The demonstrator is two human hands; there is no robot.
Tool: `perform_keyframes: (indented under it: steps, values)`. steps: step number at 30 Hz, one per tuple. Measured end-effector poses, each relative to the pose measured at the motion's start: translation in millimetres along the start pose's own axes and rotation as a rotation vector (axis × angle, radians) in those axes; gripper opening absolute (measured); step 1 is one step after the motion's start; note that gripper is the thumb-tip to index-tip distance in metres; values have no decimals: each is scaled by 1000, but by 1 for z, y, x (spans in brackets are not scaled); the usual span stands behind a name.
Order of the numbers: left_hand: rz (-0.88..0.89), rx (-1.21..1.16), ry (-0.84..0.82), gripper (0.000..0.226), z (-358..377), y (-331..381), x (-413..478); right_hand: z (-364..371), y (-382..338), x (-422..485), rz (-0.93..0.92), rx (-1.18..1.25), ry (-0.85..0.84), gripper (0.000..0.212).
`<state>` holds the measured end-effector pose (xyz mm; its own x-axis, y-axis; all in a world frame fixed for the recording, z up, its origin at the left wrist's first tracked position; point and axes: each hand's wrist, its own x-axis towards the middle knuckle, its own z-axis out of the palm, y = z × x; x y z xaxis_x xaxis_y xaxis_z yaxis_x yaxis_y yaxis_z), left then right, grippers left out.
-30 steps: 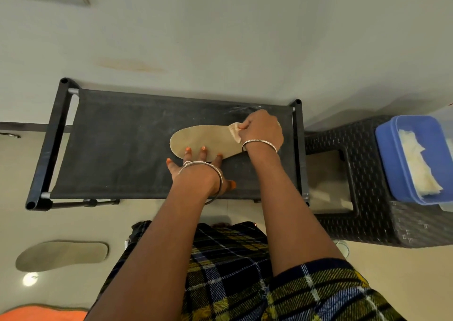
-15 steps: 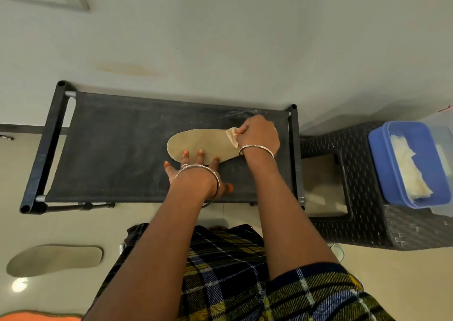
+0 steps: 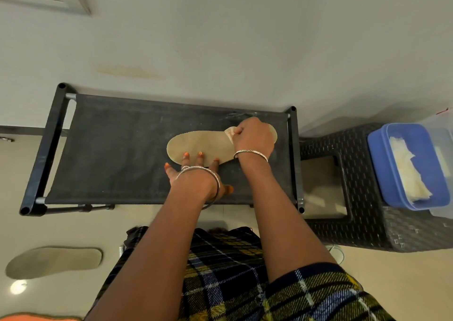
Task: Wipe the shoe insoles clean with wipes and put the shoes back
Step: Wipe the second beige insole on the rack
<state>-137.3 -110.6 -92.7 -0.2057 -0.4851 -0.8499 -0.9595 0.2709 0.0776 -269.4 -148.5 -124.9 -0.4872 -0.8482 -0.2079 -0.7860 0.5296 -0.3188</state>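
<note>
1. The insole (image 3: 198,145) lies flat on the black fabric top of the shoe rack (image 3: 110,149). It sits in the right half of the shelf, its long axis along the shelf, and one end reaches close to the right edge.
2. The left hand (image 3: 196,176) lies flat at the near side of the insole. The fingers are straight and spread, the fingertips press on the insole's near edge, and the palm rests on the rack fabric.
3. The right hand (image 3: 255,137) covers the right end of the insole. Its fingers are curled around a small pale wipe (image 3: 229,134), which shows at the left side of the fist and touches the insole surface.
4. Each wrist carries a metal bangle.
5. A blue container (image 3: 375,164) stands on the dark woven stool (image 3: 367,227) just beside the rack's right edge. It is open on top and holds a pile of white wipes (image 3: 407,173), bunched along its length.
6. A clear plastic part (image 3: 441,129) sits against the container's far right side. Whether it is a lid or a second box cannot be told.
7. A second insole (image 3: 54,262) lies flat on the floor, below the rack's near left corner and well apart from it.
8. An orange mat (image 3: 24,317) shows at the bottom left corner of the view.
</note>
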Motion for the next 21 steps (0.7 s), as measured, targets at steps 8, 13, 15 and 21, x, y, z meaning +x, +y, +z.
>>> perform_keyframes:
  steps: [8,13,15,21]
  values:
    - [6,-9,-6,83,3,-4,4,3,-8,1,-30,-29,-25,13]
    - [4,2,-9,83,-1,-3,1,-5,6,5,59,-42,34,14]
    - [-5,5,-12,83,-1,-1,1,0,-2,2,-46,-23,-70,15]
    - [-11,-3,-13,83,-2,3,-3,-5,4,7,1,59,-272,19]
